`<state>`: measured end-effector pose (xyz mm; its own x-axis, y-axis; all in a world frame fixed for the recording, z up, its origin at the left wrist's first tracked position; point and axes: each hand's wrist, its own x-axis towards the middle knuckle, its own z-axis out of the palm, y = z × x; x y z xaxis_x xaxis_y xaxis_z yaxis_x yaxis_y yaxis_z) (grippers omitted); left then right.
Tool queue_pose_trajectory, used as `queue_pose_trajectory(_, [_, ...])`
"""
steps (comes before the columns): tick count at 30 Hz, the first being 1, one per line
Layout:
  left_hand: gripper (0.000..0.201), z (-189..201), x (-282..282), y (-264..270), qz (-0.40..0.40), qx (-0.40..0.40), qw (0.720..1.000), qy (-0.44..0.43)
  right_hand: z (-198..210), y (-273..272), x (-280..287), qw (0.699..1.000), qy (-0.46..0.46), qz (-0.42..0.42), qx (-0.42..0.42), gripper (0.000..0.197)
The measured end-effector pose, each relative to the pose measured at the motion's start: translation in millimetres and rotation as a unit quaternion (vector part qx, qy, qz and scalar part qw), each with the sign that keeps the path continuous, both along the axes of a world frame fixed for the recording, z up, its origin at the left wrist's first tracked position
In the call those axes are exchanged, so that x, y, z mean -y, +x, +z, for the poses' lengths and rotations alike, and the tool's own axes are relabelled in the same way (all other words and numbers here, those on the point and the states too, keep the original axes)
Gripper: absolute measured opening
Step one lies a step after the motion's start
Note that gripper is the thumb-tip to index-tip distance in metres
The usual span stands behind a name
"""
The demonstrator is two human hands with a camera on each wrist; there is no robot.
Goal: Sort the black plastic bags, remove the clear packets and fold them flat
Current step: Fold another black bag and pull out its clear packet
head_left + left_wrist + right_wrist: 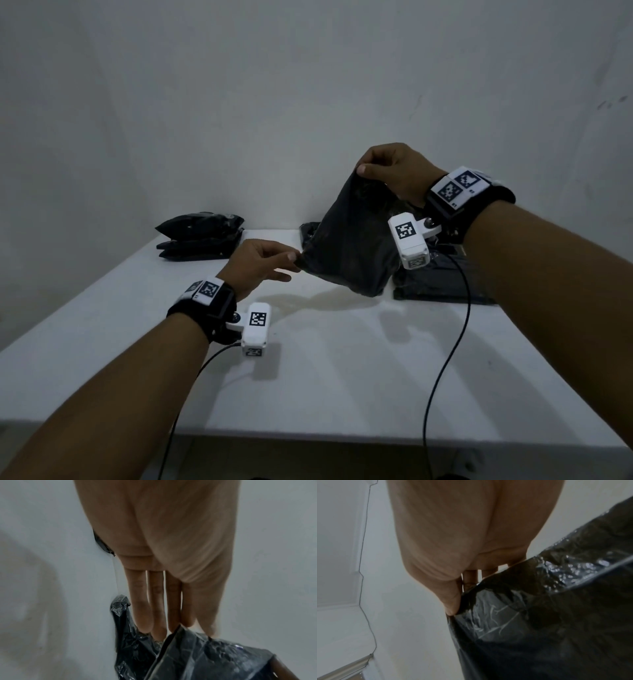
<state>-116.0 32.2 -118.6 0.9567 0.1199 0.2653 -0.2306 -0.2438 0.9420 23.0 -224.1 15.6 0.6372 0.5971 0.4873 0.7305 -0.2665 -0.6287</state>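
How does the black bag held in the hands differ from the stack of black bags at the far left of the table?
The held bag is lifted and spread out, pinched at its top by the right hand and at a lower corner by the left hand; the far-left stack lies untouched on the table, compact and layered. Both are glossy black plastic.

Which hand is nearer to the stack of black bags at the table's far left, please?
Left. The left hand pinches the lifted bag's lower corner just right of the stack; the right hand holds its top corner, farther right.
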Motion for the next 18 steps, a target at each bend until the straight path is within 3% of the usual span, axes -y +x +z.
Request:
queue_pose_trajectory(9, [0.011, -16.7, 7.7, 13.5, 0.052, 0.035, 0.995, 0.078, -2.8, 4.3, 5.2, 0.998, 0.004, -0.058, 0.023, 0.011])
queue_pose_trajectory(12, [0.008, -18.9, 0.0, 12.6, 0.023, 0.000, 0.992, 0.124, -11.9, 3.8, 2.4, 0.997, -0.003, -0.071, 0.016, 0.014])
queue_pose_trajectory(13, [0.012, -17.3, -1.2, 11.8, 0.008, -0.008, 0.991, 0.130, -14.8, 2.6, 0.1, 0.998, -0.006, -0.066, 0.016, 0.015])
queue_pose_trajectory(16, [0.051, -5.5, 6.8, 12.9, -0.034, -0.008, 0.996, 0.078, -14.9, -3.6, -8.5, 1.000, -0.014, -0.017, 0.003, 0.010])
queue_pose_trajectory(18, [0.062, 4.8, 19.9, 16.3, -0.053, -0.011, 0.994, 0.092, -10.1, -7.2, -15.3, 0.999, -0.036, 0.028, 0.002, 0.012])
